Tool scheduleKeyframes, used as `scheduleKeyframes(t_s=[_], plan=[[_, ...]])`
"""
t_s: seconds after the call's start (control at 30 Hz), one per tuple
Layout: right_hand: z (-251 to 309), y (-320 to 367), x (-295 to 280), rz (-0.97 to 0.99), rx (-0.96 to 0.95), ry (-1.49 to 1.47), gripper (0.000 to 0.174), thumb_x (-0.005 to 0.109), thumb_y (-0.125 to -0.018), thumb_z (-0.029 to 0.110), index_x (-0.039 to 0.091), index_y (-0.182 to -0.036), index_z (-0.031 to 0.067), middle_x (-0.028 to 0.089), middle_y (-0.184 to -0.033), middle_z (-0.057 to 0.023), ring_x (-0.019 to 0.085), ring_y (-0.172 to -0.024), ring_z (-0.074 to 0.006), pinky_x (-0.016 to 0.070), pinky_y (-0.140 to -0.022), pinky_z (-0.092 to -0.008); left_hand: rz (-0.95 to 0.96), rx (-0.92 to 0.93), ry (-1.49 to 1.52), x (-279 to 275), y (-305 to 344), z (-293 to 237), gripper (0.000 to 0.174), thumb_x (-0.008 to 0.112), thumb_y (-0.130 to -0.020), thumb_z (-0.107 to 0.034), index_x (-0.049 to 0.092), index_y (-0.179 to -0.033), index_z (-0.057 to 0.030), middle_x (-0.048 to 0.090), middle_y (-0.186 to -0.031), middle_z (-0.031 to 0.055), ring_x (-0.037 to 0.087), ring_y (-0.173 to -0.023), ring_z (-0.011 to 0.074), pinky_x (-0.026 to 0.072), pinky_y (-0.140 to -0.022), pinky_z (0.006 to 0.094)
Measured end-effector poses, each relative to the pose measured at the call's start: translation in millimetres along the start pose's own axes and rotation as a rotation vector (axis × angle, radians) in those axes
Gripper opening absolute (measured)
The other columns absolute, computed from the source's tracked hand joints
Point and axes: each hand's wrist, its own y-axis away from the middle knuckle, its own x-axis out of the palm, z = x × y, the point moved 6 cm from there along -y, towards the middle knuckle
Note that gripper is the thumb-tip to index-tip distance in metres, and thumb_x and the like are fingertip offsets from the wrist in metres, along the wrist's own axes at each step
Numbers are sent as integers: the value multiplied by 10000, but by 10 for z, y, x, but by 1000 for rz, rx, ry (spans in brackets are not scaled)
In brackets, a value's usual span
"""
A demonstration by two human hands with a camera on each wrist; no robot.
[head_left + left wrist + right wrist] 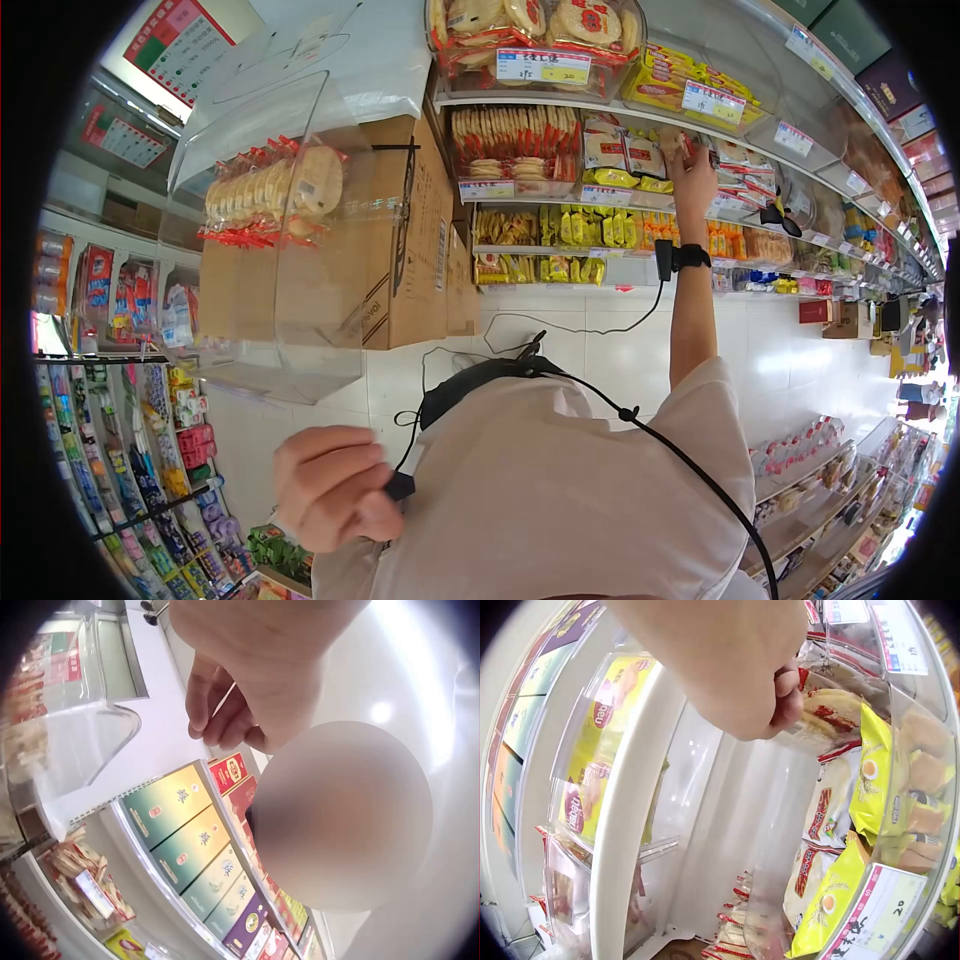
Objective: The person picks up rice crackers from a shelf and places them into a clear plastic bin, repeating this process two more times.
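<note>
In the head view my right hand (694, 185) reaches into the second shelf row and pinches a clear packet of round crackers (669, 142). The right wrist view has that hand (739, 675) with curled fingers at the cracker packet (829, 716), partly hiding it. Beside the packet lie yellow packets (871, 772) and white packets with red print (810, 874). My left hand (335, 487) hangs in front of the torso, loosely curled and holding nothing. Its fingers (217, 712) also hang empty in the left wrist view.
Left of the shelves, a clear bin (270, 350) with cracker packets stands by a cardboard box (415, 250). A transparent bin of crackers (530, 85) tops the shelves. Cables hang by my torso. Boxed goods (169, 802) line a shelf in the left wrist view.
</note>
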Motion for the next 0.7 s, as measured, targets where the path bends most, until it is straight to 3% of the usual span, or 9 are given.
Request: scheduleKeyframes(t_s=[0.03,0.13,0.27,0.43,0.57,0.63,0.7], plan=[[28,50,-29,-17,-33,-35,299,689,-941,342,644,-1114,103,735,-838,-128,715,-781,-372,536,-659,-516,95,25,65,64,-24,-10,131,666,-764,-88,645,-690,18,678,-725,119,663,-620,280,526,-511,328],[102,124,-87,11,-92,-81,270,704,-951,286,637,-1129,94,728,-826,-113,713,-752,-340,537,-634,-480,81,38,141,145,-56,22,61,684,-656,-43,675,-679,13,689,-695,113,690,-623,258,543,-478,296],[364,323,-419,-15,-139,-296,222,706,-970,193,659,-1152,74,730,-859,-103,700,-700,-274,530,-589,-378,76,31,256,153,-29,70,67,696,-647,-42,656,-653,13,660,-660,119,680,-608,265,513,-469,293],[1101,907,-1273,-38,-346,-386,220,740,-928,67,694,-1143,69,731,-930,-105,668,-663,-218,510,-576,-309,123,-133,282,141,8,199,97,709,-603,38,655,-680,19,672,-718,125,670,-627,267,509,-510,310],[1825,1286,-1872,-60,-601,-425,291,779,-834,-23,715,-1101,74,726,-918,-101,663,-672,-194,507,-577,-299,285,-364,362,197,16,342,199,732,-709,69,688,-902,45,700,-892,149,685,-759,281,551,-660,341],[2079,1446,-2099,-112,-697,-429,347,776,-796,-46,721,-1123,59,738,-974,-129,692,-762,-253,534,-672,-329,403,-536,376,251,2,356,287,695,-794,67,683,-1080,72,713,-1012,185,698,-873,284,567,-765,361],[2341,1578,-2327,-108,-793,-441,356,781,-774,-43,724,-1114,48,743,-998,-148,709,-824,-297,549,-734,-357,403,-608,578,360,95,422,591,704,-868,40,502,-1424,51,631,-1290,196,687,-1030,287,558,-905,398]])
